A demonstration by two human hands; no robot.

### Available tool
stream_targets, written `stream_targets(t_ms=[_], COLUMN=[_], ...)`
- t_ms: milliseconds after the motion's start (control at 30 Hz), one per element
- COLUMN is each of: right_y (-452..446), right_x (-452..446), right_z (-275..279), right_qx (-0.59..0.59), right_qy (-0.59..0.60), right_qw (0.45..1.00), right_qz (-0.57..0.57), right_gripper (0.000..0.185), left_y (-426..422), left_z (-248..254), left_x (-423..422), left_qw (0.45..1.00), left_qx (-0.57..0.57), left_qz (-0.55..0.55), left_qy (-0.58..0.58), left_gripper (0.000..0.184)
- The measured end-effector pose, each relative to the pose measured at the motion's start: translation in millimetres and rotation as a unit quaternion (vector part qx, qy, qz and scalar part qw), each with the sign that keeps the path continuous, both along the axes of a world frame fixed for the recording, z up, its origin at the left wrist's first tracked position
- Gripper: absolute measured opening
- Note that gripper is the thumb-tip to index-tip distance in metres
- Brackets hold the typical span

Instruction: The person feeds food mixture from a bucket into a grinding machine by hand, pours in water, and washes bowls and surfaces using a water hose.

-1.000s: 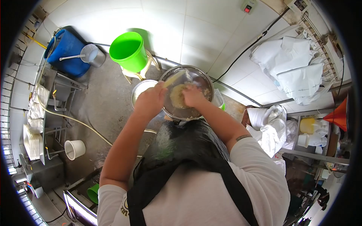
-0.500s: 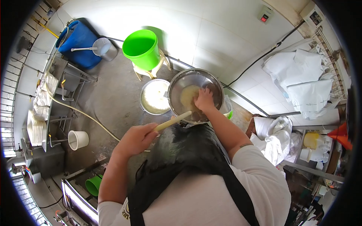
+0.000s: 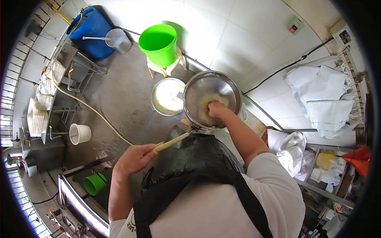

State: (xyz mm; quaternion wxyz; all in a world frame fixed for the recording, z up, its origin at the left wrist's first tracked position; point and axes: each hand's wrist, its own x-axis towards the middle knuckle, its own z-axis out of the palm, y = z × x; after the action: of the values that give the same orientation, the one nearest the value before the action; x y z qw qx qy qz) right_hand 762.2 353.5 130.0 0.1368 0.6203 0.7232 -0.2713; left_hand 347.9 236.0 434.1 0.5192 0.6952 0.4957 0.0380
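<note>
My left hand (image 3: 137, 158) is wrapped round the end of a pale yellowish stick (image 3: 172, 142), which points right over the black apron, its tip close below the large metal bowl (image 3: 212, 81). Inside the bowl, my right hand (image 3: 214, 109) reaches into a pale, wet-looking mass (image 3: 216, 98) with curled fingers; the fingertips and anything in them are hidden. Left of the bowl stands a round metal container (image 3: 155, 104) filled with white grated-looking material.
A green bucket (image 3: 162, 53) sits on a cream stool (image 3: 180, 62) beyond the bowl. Further left are a blue barrel (image 3: 89, 33), a grey pail (image 3: 121, 44) and a white bucket (image 3: 80, 134). A hose (image 3: 101, 115) crosses the floor. White sacks (image 3: 289, 148) lie at right.
My left hand has moved with the stick from over the bowl, down and left to the apron. My right hand stays inside the bowl, its fingers now more curled. The camera view has shifted.
</note>
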Motion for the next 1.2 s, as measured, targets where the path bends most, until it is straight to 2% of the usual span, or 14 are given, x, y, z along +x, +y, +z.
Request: stream_targets(t_ms=[67,133,267,333,467,567,633,767,833,933,967,1100,1167,1200], right_y=[-8,-24,-9,-2,10,-9,-18,-34,-43,-54,-57,-60,-56,-54], right_x=[5,1,10,-4,-24,-35,-29,5,27,66,80,154,196,218], right_z=[46,84,14,-16,-54,-20,3,71,113,180,197,267,305,326], right_qx=[-0.073,0.049,0.084,0.099,0.111,0.130,0.080,0.152,0.259,0.307,0.317,0.530,0.683,0.697], right_qy=[0.010,-0.067,-0.101,0.062,0.126,0.102,0.000,0.098,0.173,0.219,0.211,0.191,0.117,0.104], right_qw=[0.997,0.991,0.991,0.971,0.973,0.981,0.996,0.981,0.937,0.889,0.885,0.765,0.669,0.655], right_qz=[-0.008,-0.101,-0.025,-0.211,-0.159,-0.098,-0.028,-0.064,-0.160,-0.261,-0.268,-0.311,-0.270,-0.273], right_gripper=[0.051,0.051,0.051,0.051,0.048,0.038,0.025,0.020,0.021,0.022,0.022,0.014,0.011,0.011], left_y=[-2,-6,-17,-16,-16,-20,-22,-19,-20,-18,-15,-18,-22,-25], left_z=[-13,-28,-52,-47,-39,-50,-60,-62,-67,-73,-75,-114,-153,-166], left_x=[-6,-11,-21,-19,-15,-18,-19,-15,-13,-11,-11,-29,-55,-69], left_qw=[0.997,0.996,0.994,0.994,0.996,0.997,0.996,0.993,0.993,0.993,0.992,0.981,0.966,0.959], left_qx=[-0.010,0.002,0.033,0.016,0.000,0.002,0.003,0.001,0.012,0.015,0.006,0.008,0.016,0.016], left_qz=[0.000,0.005,0.048,0.038,0.027,0.049,0.050,0.033,0.038,0.039,0.038,0.040,0.014,-0.001], left_qy=[0.076,0.086,0.095,0.099,0.088,0.065,0.076,0.116,0.109,0.111,0.124,0.189,0.257,0.283], left_gripper=[0.032,0.033,0.033,0.034,0.035,0.036,0.036,0.037,0.036,0.034,0.033,0.034,0.039,0.041])
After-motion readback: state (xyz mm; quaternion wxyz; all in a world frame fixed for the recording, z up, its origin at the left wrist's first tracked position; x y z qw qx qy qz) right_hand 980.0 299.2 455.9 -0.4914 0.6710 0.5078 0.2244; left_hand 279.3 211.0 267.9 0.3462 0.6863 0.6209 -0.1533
